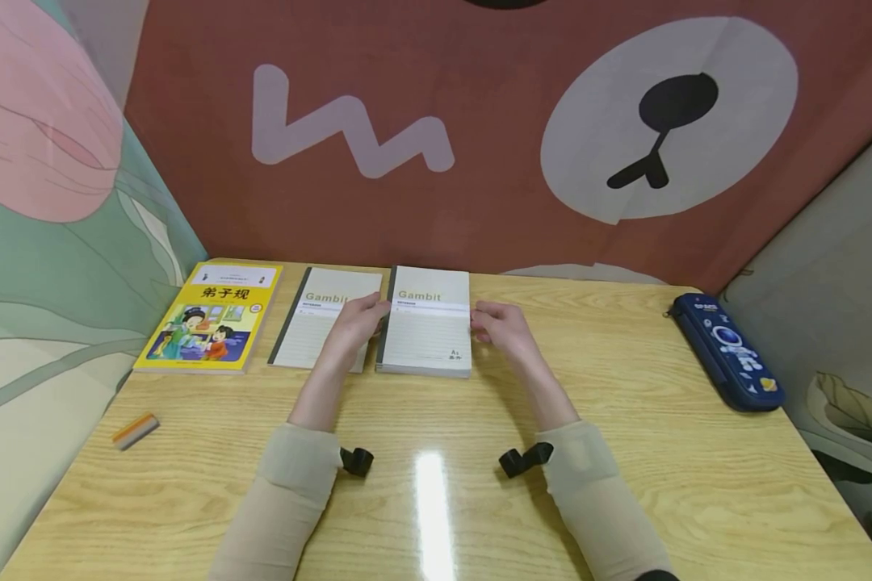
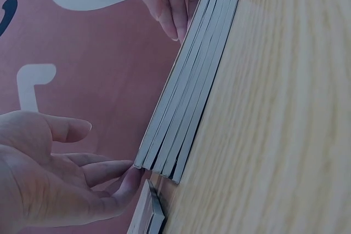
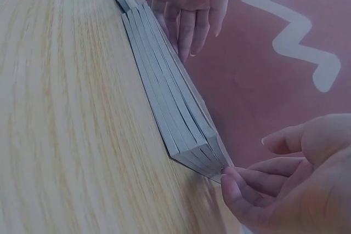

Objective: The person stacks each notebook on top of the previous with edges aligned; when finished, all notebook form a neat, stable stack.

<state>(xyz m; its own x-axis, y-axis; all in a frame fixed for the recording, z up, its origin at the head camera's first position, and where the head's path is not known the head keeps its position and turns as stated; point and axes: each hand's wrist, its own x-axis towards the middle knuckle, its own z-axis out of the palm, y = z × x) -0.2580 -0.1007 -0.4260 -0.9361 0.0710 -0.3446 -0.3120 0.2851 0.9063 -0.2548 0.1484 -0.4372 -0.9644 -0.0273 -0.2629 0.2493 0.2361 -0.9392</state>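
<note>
A neat stack of several Gambit notebooks (image 1: 429, 331) lies flat on the wooden table, light covers up and dark spines at the left. My left hand (image 1: 354, 327) is at the spine side; in the left wrist view its fingertips meet the corner of the stack, with the thumb (image 2: 71, 129) held apart. On the opposite side, my right hand (image 1: 505, 327) has loosely bent fingers touching the stack's edge, its thumb (image 3: 285, 140) also apart in the right wrist view. Another Gambit notebook (image 1: 320, 335) lies just left of the stack, partly hidden under my left hand.
A yellow picture book (image 1: 211, 319) lies at the back left, with a small orange-and-grey eraser (image 1: 136, 432) in front of it. A dark blue space-themed pencil case (image 1: 727, 351) sits near the right edge. A brown wall (image 1: 480, 218) with a printed bear face closes off the table's back.
</note>
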